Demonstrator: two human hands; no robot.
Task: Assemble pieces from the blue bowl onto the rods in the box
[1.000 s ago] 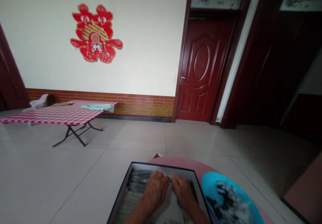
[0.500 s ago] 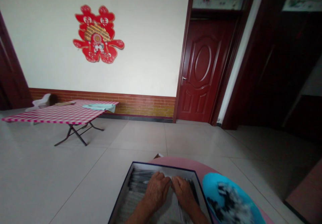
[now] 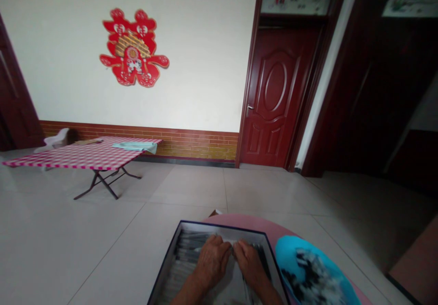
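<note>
Both hands meet over a shallow dark-rimmed box point(image 3: 224, 225) with pale inner walls. My left hand point(image 3: 214, 259) has its fingers curled and pressed together; my right hand point(image 3: 248, 261) is pinched the same way, its fingertips almost touching the left's. Whatever sits between the fingertips is too small and blurred to name. Under and around the hands, thin rod-like pieces point(image 3: 186, 245), pale and dark, lie in rows inside the box. Right of the box stands a bright blue basin point(image 3: 287, 245) holding small black and white pieces point(image 3: 315, 273), blurred.
Box and basin rest on a pink round table point(image 3: 253, 222). Across the tiled floor point(image 3: 137, 232) stands a folding table with a checked cover point(image 3: 82, 155) and a pale green cloth point(image 3: 135, 146). A white chair point(image 3: 56, 138) is behind it. A red door point(image 3: 273, 95) is shut.
Almost nothing differs. Both hands keep their place over the box with fingertips together, and the basin and box have not moved.
</note>
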